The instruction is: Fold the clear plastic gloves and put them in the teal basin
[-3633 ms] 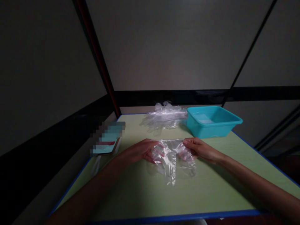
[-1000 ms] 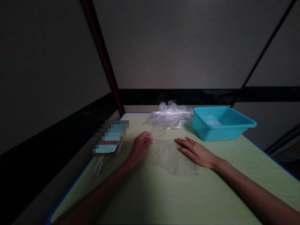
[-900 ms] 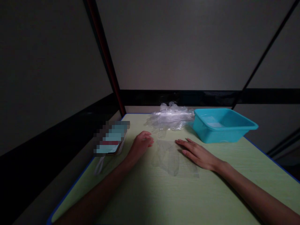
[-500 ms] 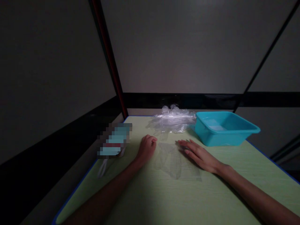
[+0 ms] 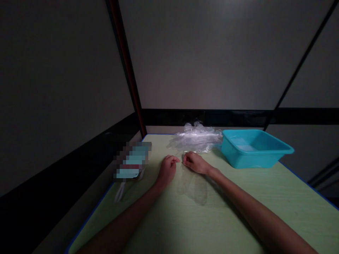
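Note:
On the table lies a thin, see-through plastic film (image 5: 194, 190), shaped somewhat like a disposable glove. Its upper end runs up toward my fingertips and partly under my right hand. My left hand (image 5: 169, 165) rests at the film's upper left, its fingers curled and thumb side turned inward. Close opposite it, my right hand (image 5: 194, 162) is closed in a pinch, fingertips pointing left. A small gap separates the two hands. What either pinch holds, if anything, is too faint to make out. Behind them sits a crumpled heap of clear plastic gloves (image 5: 197, 137).
A turquoise plastic basin (image 5: 254, 158) stands at the back right, with something pale inside. Along the left edge lies a pixelated, light-blue item (image 5: 134, 160) with a white strap (image 5: 120, 190). The pale green table (image 5: 238, 225) has a blue rim, with walls behind and at left.
My right hand has moved left toward my left hand, and its spread fingers have closed into a pinch. The film now looks narrower on its right side. The view has shifted slightly.

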`<state>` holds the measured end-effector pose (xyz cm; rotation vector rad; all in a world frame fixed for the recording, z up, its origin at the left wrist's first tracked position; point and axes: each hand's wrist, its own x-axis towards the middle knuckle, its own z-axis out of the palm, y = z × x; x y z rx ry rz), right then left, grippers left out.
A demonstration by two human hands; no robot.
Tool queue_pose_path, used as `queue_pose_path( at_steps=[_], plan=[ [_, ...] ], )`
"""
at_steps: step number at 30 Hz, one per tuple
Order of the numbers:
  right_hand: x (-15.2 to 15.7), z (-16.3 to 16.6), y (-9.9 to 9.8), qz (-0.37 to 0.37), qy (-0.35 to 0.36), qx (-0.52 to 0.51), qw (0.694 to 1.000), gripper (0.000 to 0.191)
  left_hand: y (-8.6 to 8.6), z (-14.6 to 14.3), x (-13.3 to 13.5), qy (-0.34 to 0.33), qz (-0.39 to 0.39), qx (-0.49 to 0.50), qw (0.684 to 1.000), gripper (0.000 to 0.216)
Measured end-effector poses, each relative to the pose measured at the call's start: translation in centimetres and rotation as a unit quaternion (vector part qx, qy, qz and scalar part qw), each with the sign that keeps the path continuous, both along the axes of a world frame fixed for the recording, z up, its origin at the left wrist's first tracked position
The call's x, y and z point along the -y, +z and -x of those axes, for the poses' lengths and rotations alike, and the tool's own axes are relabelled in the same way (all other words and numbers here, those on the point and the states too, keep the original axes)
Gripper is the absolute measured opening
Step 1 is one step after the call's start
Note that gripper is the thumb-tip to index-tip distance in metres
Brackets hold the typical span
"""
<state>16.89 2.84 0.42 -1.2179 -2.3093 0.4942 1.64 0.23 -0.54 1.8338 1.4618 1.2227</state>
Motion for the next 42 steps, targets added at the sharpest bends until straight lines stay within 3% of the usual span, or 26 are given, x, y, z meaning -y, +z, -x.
queue_pose_path(
  at_steps=[10, 19, 29, 42],
  plan=[
    [0.2, -0.2, -0.5, 0.0, 0.038, -0.044, 0.998, 0.007, 0.1, -0.5, 0.3, -0.039, 0.041, 0.117, 0.992, 0.017],
    [0.4, -0.6, -0.6, 0.022, 0.068, -0.134, 0.988, 0.016, 0.7, -0.6, 0.7, -0.071, 0.147, 0.198, 0.966, 0.023],
    [0.3, -0.5, -1.1, 0.016, 0.053, -0.135, 0.989, 0.014, 1.6, -0.7, 2.4, -0.103, 0.245, 0.184, 0.946, 0.029],
    [0.5, -0.2, -0.7, -0.01, 0.032, -0.098, 0.995, 0.011, 1.7, -0.9, 5.7, -0.061, 0.272, 0.078, 0.957, 0.07]
  ],
)
